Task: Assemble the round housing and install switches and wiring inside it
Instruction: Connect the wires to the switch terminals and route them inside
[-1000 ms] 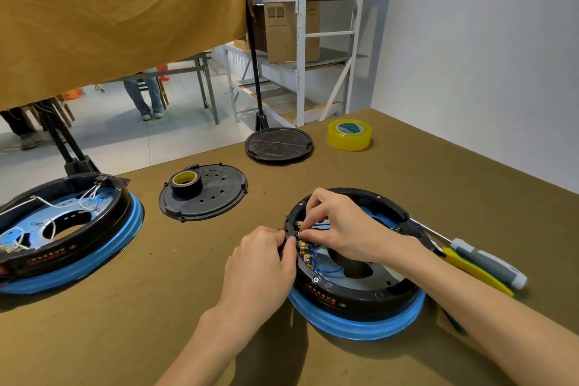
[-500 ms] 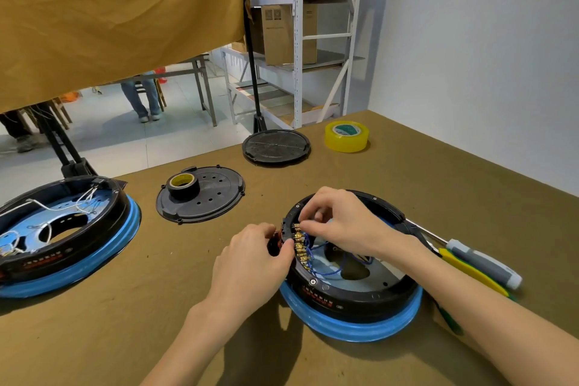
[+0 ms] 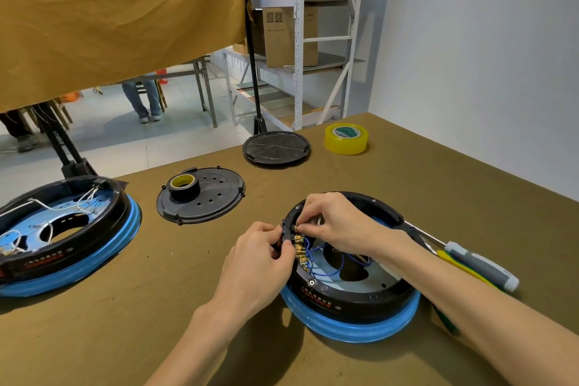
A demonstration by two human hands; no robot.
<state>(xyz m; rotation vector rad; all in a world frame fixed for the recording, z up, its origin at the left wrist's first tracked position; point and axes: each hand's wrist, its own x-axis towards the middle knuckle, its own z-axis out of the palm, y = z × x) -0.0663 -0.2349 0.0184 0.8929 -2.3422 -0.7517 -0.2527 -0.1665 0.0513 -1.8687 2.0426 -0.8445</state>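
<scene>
Now at the housing [image 3: 351,298], black ring on a blue base, sitting on the desk [image 3: 438,191] directly ahead and slightly right. Left hand [image 3: 260,263] outside the housing's left wall, fingers curled, pinching what looks like a small black switch body against the rim. Right hand [image 3: 332,222] reaching in from over the far rim, fingertips pinched at the upper end of the brass terminals [image 3: 300,249]; whether a wire end or a terminal tab sits in that pinch, cannot tell. Terminal row running along the inner left wall, long axis roughly near-to-far, curving with the ring. Blue wires [image 3: 326,269] looping from the terminals across the pale floor plate toward the centre hole. Key relation for the coming move, as a judgement: work point lies between the two hands, wall in the middle, left bracing from outside, right feeding from inside, right hand being the nearer one to the terminals. Probably mid-way through the wiring, cover still off. Screwdriver [image 3: 470,260] lying just right of the housing, shaft touching or nearly touching its rim. Perforated cover [image 3: 216,200] with a tape roll [image 3: 183,186] on it further left, well apart.
</scene>
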